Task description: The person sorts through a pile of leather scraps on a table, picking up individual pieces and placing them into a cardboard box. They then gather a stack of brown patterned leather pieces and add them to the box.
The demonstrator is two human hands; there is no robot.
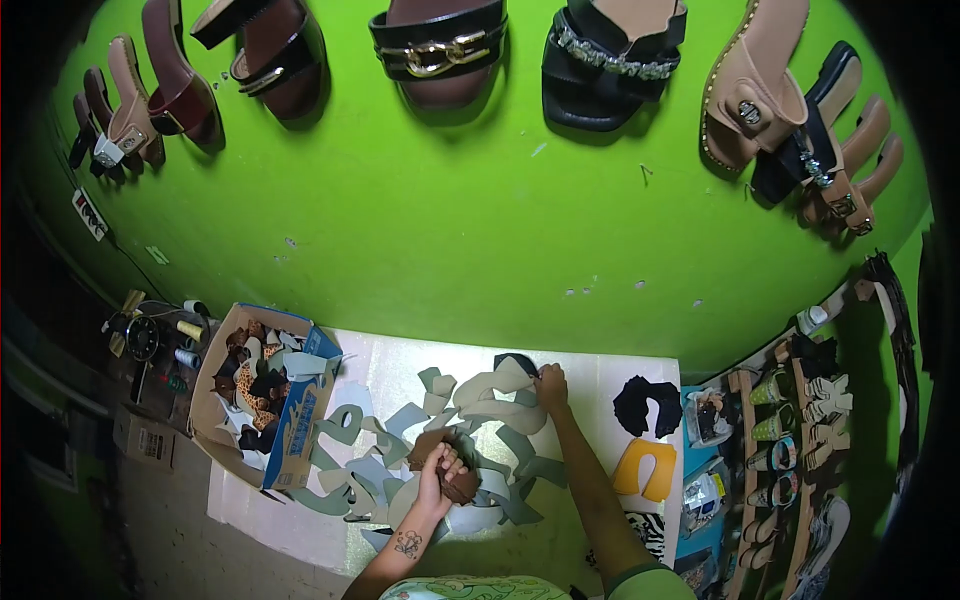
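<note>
"Where are we?"
"At a pale worktop (pixel 600 377) against a bright green wall (pixel 470 230) hung with sandals (pixel 438 50); a wooden rack (pixel 742 390) stands at right."

"And the work?"
"Brown pieces (pixel 461 489) are clamped in the left hand's (pixel 440 475) grip, over grey-green cutouts (pixel 495 412) strewn mid-worktop. The right hand (pixel 552 387) touches a black piece (pixel 513 364) near the wall; whether that grip has closed, I cannot tell."

"Any lettering?"
"Pale print (pixel 297 428) on the blue side of a scrap-filled box (pixel 225 452), and a label (pixel 155 443) on a carton (pixel 128 430) at left, both too small to read."
</note>
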